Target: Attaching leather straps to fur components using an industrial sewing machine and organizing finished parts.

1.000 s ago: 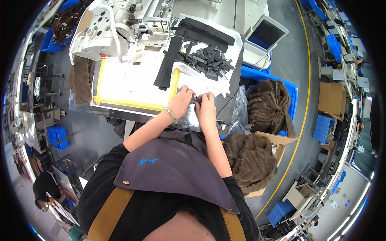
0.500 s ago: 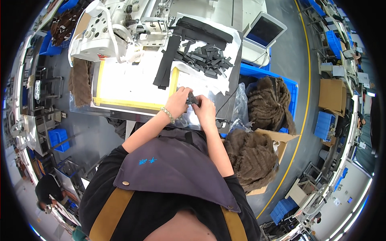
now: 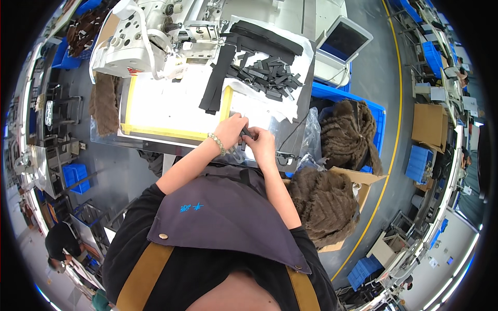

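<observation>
Close together at the table's near edge, both hands pinch a small dark fabric strip (image 3: 246, 132). My left hand (image 3: 231, 130), with a beaded bracelet at its wrist, grips it from the left. From the other side, my right hand (image 3: 263, 144) has its thumb and fingers closed on the same strip. The fingers partly hide its shape. Beyond the hands lies a loose pile of short black strips (image 3: 270, 78) on a white sheet. Long black bands (image 3: 217, 78) rest to its left, and more black bands (image 3: 267, 41) lie behind the pile.
A white sewing machine (image 3: 129, 46) stands at the back left. Yellow tape (image 3: 166, 133) borders the white work surface. To the right, brown furry pieces (image 3: 346, 127) fill a blue crate (image 3: 380, 119), and another furry bundle (image 3: 324, 207) sits in a cardboard box. A dark-screened monitor (image 3: 345, 39) stands behind.
Both hands have shifted slightly nearer to me with the strip between them. The strip is turned to a different angle in the fingers. The pile has not changed.
</observation>
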Demonstrator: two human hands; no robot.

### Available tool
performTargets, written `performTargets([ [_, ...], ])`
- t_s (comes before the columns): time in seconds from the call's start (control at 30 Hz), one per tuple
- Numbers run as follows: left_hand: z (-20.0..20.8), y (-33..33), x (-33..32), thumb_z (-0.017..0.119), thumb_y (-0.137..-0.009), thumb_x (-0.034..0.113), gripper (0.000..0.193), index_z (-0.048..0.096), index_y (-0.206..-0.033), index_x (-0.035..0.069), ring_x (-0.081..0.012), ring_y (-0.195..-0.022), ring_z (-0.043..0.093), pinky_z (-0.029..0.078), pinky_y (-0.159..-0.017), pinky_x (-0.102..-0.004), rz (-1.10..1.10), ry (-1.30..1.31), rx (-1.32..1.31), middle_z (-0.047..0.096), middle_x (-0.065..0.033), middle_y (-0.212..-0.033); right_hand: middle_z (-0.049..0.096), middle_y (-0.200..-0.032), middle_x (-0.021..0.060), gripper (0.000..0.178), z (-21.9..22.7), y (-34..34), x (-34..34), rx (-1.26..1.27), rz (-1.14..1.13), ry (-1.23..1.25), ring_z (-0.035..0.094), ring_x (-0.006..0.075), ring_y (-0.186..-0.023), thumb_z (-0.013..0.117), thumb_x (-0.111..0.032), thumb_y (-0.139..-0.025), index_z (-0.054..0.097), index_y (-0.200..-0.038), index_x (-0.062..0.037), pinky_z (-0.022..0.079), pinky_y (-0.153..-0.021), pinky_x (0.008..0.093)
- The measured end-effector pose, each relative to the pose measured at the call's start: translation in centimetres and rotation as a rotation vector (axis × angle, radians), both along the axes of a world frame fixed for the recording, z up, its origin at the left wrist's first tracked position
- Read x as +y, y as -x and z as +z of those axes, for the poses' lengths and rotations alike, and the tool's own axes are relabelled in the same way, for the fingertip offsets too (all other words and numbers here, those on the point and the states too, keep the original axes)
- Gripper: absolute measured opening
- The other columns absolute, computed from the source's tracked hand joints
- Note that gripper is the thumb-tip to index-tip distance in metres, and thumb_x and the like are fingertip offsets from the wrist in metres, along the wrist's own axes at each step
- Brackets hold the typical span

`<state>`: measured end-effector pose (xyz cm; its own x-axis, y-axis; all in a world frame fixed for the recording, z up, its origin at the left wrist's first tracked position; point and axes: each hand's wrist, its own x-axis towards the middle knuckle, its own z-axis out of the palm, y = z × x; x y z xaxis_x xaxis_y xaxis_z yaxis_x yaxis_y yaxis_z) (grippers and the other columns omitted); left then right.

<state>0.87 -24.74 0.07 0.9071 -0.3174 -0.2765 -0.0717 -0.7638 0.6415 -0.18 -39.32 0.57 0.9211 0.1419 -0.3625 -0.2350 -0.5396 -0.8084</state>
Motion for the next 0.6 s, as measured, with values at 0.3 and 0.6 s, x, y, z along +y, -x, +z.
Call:
performTargets([
  [0.3, -1.3, -1.6, 0.6, 0.073, -0.058, 0.004, 0.022, 0.057, -0.074, 0.004, -0.0333, -0.078, 0.059, 0.047, -0.070, -0.0408, -0.127, -0.021, -0.061, 0.060, -0.0134, -0.074, 0.056, -0.055, 0.0032, 0.014, -0.6, 0.3, 0.0, -0.011, -0.055, -0.153, 0.047, 0.0063, -0.050, 0.069, -0.003, -0.071, 0.069, -0.084, 0.0019, 0.039, -0.048, 0.0241],
  [0.6, 7.6, -10.0, -0.7, 0.075, -0.063, 0.007, 0.022, 0.060, -0.079, 0.002, -0.0211, -0.063, 0.056, 0.046, -0.059, -0.0312, 0.025, 0.291, -0.292, 0.056, -0.0089, -0.069, 0.064, -0.075, 0.0135, 0.012, 7.8, -8.4, -2.0, -0.466, -0.074, -0.081, 0.064, 0.0242, -0.067, 0.066, -0.006, -0.072, 0.069, -0.084, -0.0019, 0.050, -0.064, 0.0321],
])
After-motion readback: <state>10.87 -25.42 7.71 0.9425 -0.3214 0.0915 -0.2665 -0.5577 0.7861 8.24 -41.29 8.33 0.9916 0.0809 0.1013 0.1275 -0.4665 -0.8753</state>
